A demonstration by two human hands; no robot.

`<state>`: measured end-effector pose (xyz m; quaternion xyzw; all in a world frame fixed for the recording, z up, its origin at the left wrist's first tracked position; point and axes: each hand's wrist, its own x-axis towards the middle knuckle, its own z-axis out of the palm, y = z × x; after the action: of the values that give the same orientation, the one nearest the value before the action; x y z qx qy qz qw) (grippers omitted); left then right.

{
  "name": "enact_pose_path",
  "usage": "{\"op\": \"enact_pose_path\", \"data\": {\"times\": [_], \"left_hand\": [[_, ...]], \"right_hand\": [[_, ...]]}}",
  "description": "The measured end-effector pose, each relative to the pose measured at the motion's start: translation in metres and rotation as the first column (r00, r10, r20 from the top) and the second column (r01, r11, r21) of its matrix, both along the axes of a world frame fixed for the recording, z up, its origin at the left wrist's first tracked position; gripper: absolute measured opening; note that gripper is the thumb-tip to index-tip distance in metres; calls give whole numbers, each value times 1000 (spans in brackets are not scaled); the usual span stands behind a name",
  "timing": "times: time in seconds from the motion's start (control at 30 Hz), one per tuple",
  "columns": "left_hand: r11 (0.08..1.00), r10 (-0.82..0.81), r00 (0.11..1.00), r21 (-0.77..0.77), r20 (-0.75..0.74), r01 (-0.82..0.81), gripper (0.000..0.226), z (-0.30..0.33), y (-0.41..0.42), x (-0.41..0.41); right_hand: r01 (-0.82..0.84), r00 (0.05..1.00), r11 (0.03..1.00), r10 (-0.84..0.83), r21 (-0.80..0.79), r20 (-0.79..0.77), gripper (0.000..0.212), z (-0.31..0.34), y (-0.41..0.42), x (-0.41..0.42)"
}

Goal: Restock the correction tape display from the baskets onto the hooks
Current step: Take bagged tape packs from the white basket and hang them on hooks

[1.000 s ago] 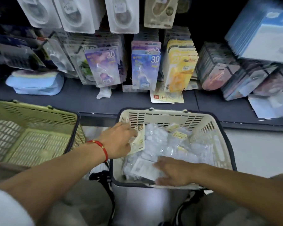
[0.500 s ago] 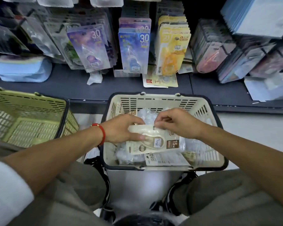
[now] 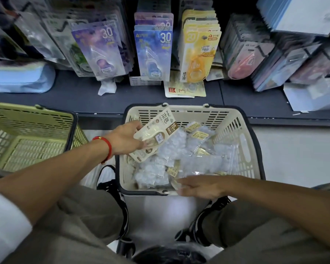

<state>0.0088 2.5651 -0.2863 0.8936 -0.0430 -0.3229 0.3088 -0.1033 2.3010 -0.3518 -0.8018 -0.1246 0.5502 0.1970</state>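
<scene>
A cream basket [image 3: 236,130] in front of me holds several clear bags of correction tape refills [image 3: 204,159]. My left hand [image 3: 124,139], with a red cord at the wrist, grips a small stack of cream correction tape packs [image 3: 156,136] over the basket's left side. My right hand [image 3: 198,185] reaches into the basket's near edge, its fingers on a clear packet there; its grip is blurred. Purple [image 3: 101,52], blue [image 3: 152,52] and yellow [image 3: 198,52] correction tape packs hang on hooks above the dark shelf.
A green basket [image 3: 32,138] stands to the left. A dark shelf [image 3: 74,96] runs across, with loose cards [image 3: 185,90] and a blue pouch [image 3: 21,79] on it. More hanging packs [image 3: 246,48] fill the right. My knees flank the cream basket.
My right hand has let go of the cream packs and dropped to the basket's near edge. My left hand has lifted the packs up and tilted them.
</scene>
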Motion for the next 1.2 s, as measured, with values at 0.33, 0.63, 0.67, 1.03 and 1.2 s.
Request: {"op": "enact_pose_path", "data": {"times": [0.33,0.63,0.67,1.03,1.2], "left_hand": [[906,249,952,-306,-179,-294,34,-2,-8,2],[565,261,909,-711,-325,-417,47,50,-44,3],[547,276,919,-740,-282,-391,55,57,-49,5],[235,545,837,-950,-44,-203,68,120,-65,57],[212,659,752,-967,34,-142,55,142,-67,69]], "right_hand": [[467,718,741,-636,482,282,12,56,-34,61],[536,90,-12,-993,844,-72,13,122,5,123],[512,55,-32,-996,859,-70,12,128,11,129],[422,191,-1,-978,907,-90,28,207,34,164],[308,97,50,-995,950,21,30,228,40,175]]}}
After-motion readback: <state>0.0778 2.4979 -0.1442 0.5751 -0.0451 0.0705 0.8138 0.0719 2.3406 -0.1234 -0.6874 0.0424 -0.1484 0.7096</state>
